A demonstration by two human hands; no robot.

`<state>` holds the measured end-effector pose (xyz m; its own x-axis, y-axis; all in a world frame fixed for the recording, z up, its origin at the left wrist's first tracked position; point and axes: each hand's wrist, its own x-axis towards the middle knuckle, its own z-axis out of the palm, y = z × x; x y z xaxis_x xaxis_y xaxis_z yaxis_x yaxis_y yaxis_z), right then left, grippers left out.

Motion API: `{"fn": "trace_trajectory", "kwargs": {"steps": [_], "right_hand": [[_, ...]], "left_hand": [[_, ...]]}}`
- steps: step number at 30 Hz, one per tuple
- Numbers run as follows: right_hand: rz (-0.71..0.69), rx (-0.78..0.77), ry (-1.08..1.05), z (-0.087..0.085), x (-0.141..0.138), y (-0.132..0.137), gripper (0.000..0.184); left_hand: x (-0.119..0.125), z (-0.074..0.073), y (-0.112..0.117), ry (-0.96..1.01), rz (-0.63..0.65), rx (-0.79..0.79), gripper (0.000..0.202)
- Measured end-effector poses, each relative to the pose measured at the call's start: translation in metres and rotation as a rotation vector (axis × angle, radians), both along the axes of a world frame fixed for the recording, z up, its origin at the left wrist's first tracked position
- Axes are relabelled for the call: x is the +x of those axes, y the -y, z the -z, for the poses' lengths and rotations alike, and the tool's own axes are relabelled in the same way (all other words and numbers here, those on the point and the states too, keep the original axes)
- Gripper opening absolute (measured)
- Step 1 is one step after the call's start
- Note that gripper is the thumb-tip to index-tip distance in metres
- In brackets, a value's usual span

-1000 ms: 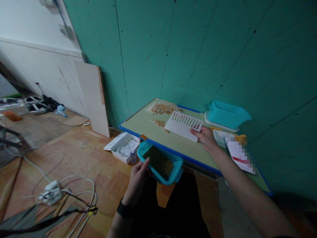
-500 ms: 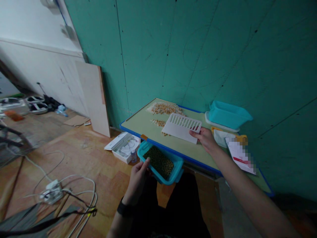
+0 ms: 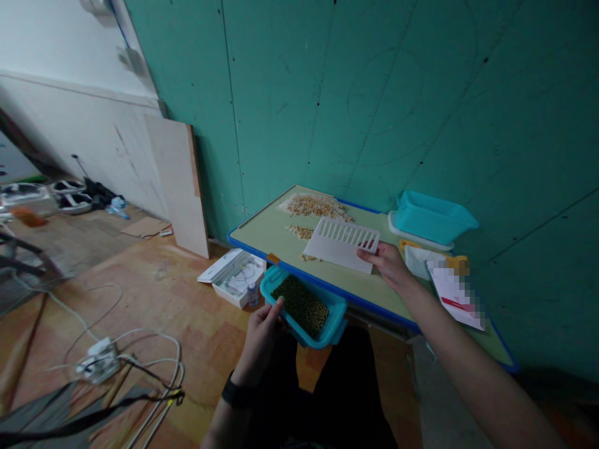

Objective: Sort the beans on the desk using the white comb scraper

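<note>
My left hand [image 3: 266, 324] grips the near-left rim of a turquoise plastic container [image 3: 337, 312], thumb on top, just below the table's front edge. Inside it lie green beans [image 3: 296, 297] with some yellow soybeans [image 3: 319, 319] at the right end. In my right hand [image 3: 384, 260] is a white slotted plastic plate [image 3: 339, 249], its row of slots facing away from me and its surface tilted over the table [image 3: 262, 236]. A few soybeans [image 3: 309, 257] lie at the plate's left lower edge. Another small patch of soybeans [image 3: 301, 232] sits beyond it, with a larger spread pile [image 3: 313, 206] at the far edge.
A second turquoise container [image 3: 435, 218] stands on a white lid [image 3: 397, 229] at the table's back right. Nearer lie a yellow-and-white packet [image 3: 418, 259] and a white envelope [image 3: 453, 296]. An open white box [image 3: 238, 280] and a power strip with cables [image 3: 99, 360] rest on the floor.
The slotted plate has shifted slightly toward me and to the left over the table. My left hand and the container it holds stay nearly in place.
</note>
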<state>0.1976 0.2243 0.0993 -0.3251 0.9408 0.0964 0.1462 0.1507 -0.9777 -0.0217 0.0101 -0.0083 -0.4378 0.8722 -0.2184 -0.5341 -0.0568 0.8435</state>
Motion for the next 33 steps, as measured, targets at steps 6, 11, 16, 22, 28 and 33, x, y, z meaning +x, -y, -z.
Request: {"fn": "trace_trajectory", "kwargs": {"steps": [6,11,16,22,28,33], "right_hand": [[-0.008,0.019,-0.005,-0.001,0.002,0.002,0.053],[-0.033,0.014,-0.009,-0.001,0.010,0.007,0.053],[-0.012,0.055,0.021,-0.004,0.013,0.021,0.051],[0.101,0.182,0.143,-0.006,0.022,0.059,0.046],[0.128,0.302,0.217,-0.003,0.023,0.093,0.036],[0.153,0.414,0.213,-0.001,0.008,0.091,0.032]], "left_hand": [[-0.002,0.003,-0.002,-0.007,0.008,0.003,0.048],[-0.003,0.005,-0.003,0.001,0.004,0.002,0.051],[-0.004,0.007,-0.004,0.027,-0.028,0.012,0.049],[-0.004,0.005,-0.007,0.040,-0.048,0.024,0.048],[-0.001,-0.006,-0.008,0.060,-0.052,0.014,0.050],[-0.006,-0.004,-0.010,0.056,-0.065,0.006,0.049]]}}
